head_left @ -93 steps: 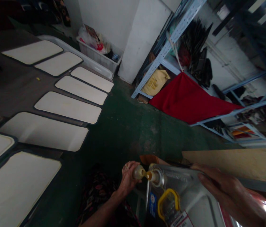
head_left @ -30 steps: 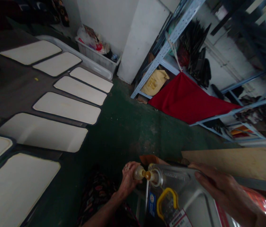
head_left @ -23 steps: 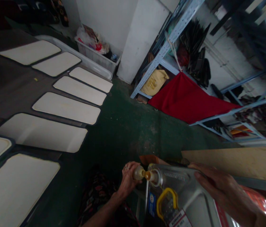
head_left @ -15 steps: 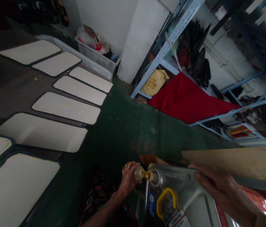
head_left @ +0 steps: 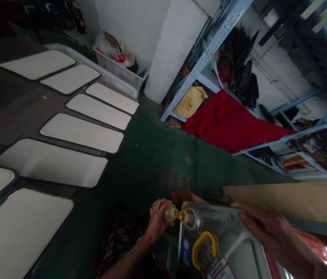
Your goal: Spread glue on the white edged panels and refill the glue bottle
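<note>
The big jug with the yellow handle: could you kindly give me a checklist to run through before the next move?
1. Grip of the left hand on the small bottle: ok.
2. Hold of the right hand on the tilted big jug: ok.
3. The jug's spout lined up with the bottle's mouth: ok.
4. Level in the small bottle: cannot tell, the hand covers most of it.
5. Drips below the spout: cannot tell, too dark.

Dim green floor [head_left: 157, 155], blue shelving [head_left: 209, 50]
</note>
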{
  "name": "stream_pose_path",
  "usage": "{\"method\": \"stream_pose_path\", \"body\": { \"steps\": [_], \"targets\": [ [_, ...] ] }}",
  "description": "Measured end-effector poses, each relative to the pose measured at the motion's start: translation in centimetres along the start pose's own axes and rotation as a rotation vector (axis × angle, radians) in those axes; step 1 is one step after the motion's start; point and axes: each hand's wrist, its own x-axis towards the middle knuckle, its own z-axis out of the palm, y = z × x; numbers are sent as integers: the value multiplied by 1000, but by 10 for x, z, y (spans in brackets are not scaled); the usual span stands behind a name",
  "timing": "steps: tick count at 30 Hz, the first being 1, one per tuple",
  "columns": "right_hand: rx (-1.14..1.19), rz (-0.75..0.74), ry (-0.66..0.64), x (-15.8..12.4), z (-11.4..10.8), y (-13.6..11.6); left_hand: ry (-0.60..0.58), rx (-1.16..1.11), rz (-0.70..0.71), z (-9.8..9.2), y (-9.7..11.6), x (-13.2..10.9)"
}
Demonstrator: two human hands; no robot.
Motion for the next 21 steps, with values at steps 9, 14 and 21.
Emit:
{"method": "stream_pose_path", "body": {
  "steps": [9, 14, 21],
  "targets": [
    [0, 18, -57, -2, 0, 2, 10, 14, 1, 2, -2, 1],
    [7, 15, -50, -1, -1, 0, 12, 8, -8, 4, -4, 0],
    [7, 1, -14, -1, 5, 7, 17, 0, -4, 4, -4, 1]
  ]
}}
